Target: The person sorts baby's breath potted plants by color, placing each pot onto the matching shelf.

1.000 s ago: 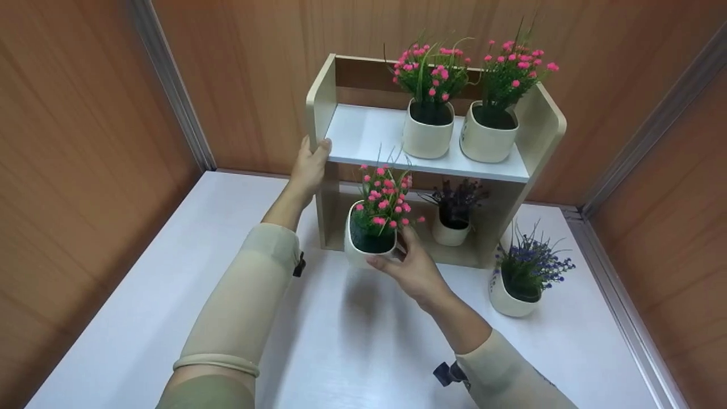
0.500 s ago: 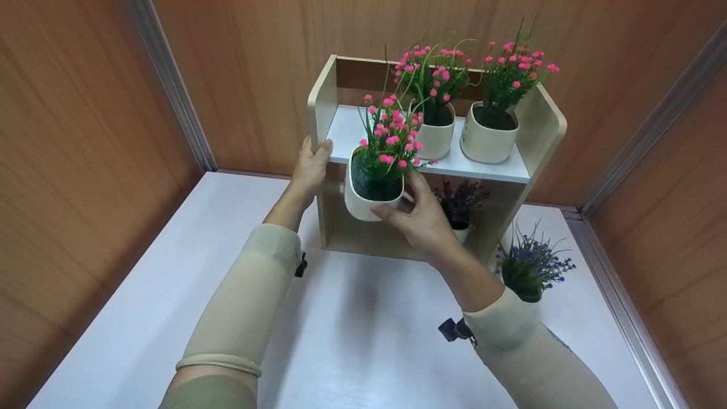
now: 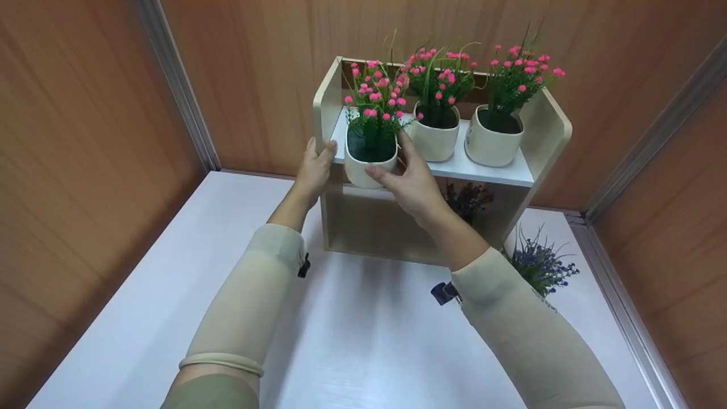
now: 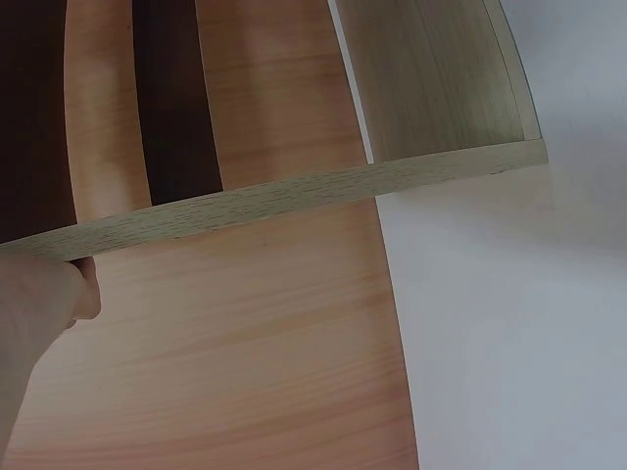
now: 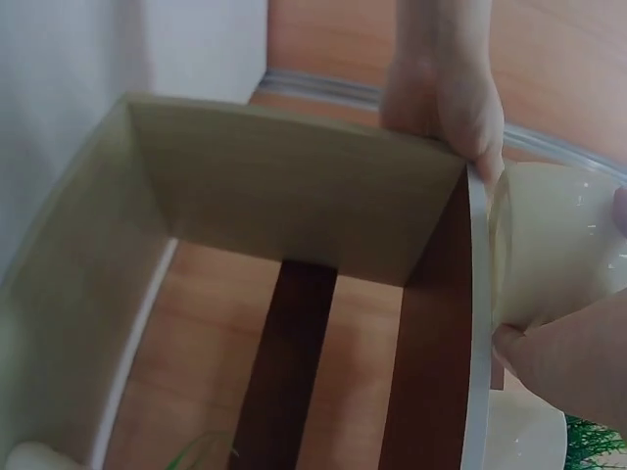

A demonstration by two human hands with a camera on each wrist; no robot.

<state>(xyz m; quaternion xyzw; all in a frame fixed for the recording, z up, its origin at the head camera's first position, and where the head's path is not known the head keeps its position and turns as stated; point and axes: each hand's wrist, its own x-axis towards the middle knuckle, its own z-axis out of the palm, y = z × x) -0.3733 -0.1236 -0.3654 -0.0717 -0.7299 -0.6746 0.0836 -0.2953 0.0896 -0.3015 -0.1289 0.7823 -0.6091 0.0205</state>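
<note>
My right hand point(image 3: 417, 184) grips a white pot of pink flowers point(image 3: 363, 170) by its right side, thumb at the front. The pot is upright at the left front of the upper shelf board point(image 3: 477, 175), overlapping its front edge; I cannot tell whether it touches the board. In the right wrist view the held pot point(image 5: 558, 235) shows on the upper side of the board. My left hand point(image 3: 315, 173) holds the left side panel point(image 3: 325, 108) of the small wooden shelf unit. Seen from the left wrist, that hand point(image 4: 39, 304) lies against the panel's edge.
Two more pots of pink flowers, a middle one point(image 3: 434, 142) and a right one point(image 3: 493, 145), stand on the upper board. A dark plant point(image 3: 468, 201) is in the lower compartment, partly hidden. A blue-flowered plant point(image 3: 542, 264) stands right of the unit on the white table point(image 3: 341, 352).
My right hand has raised the pot of pink flowers from in front of the lower compartment to the upper board's height. The left hand stays on the side panel.
</note>
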